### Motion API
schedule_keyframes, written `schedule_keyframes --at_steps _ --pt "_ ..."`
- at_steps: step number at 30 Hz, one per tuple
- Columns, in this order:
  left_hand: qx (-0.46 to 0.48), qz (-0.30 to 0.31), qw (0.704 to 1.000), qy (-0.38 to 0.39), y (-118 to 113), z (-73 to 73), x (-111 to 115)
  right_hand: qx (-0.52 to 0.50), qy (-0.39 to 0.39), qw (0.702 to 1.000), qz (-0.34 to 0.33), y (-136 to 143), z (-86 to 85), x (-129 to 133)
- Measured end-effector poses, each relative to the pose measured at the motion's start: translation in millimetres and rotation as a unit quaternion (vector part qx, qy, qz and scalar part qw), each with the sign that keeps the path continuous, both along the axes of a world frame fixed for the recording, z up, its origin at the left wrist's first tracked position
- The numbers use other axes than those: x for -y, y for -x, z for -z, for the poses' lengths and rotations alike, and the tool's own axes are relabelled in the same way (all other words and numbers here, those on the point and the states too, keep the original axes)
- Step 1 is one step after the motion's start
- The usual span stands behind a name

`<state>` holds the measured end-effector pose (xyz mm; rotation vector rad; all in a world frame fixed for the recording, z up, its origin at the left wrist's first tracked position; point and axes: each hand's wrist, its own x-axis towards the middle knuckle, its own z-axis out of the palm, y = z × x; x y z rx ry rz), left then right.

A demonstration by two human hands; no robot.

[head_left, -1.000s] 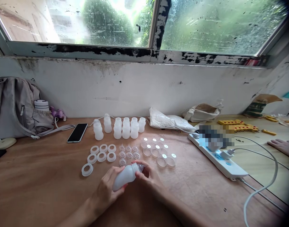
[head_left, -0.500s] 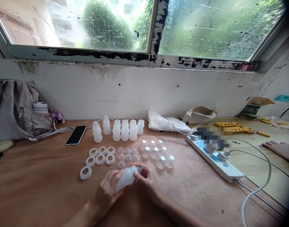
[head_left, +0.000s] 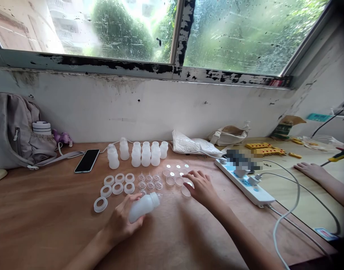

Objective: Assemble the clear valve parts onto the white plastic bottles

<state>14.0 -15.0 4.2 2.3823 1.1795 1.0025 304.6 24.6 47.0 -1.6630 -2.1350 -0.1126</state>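
Note:
A frosted white bottle (head_left: 142, 208) lies tilted in my left hand (head_left: 123, 215), its neck pointing right with a clear piece at the end. My right hand (head_left: 201, 189) reaches over the clear round covers (head_left: 170, 180), fingers spread and bent; whether it touches one is hard to tell. Left of the covers sit several clear nipples (head_left: 150, 185). Several white rings (head_left: 100, 204) lie further left. Behind them stand several frosted bottles (head_left: 136, 158) in rows, and two more bottles (head_left: 113, 157) with clear tops stand to their left.
A phone (head_left: 87, 161) and a grey backpack (head_left: 11, 127) are at the left. White plastic packaging (head_left: 186, 143) lies by the wall. At the right are a power strip (head_left: 245, 183), cables, yellow parts (head_left: 266, 150) and another person's hand (head_left: 308, 170) near a tool.
My right hand has left the bottle and moved right over the clear covers, opening its fingers. My left hand keeps the bottle. The camera view has shifted, and a yellow-handled tool shows at the right.

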Motion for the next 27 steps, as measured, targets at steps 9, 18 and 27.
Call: schedule_keyframes --at_steps 9,18,27 --pt "0.077 -0.04 0.986 0.145 3.4 -13.2 -1.4 -0.05 0.165 0.971 -0.163 19.8 -0.7 -1.7" --pt "0.169 -0.07 0.966 0.184 8.7 -14.4 -8.2 -0.522 0.105 0.841 -0.093 52.1 34.2 -14.8" --pt "0.151 -0.047 0.973 0.166 7.2 -10.1 -9.5 -0.646 0.156 0.741 -0.093 69.3 34.9 6.1"
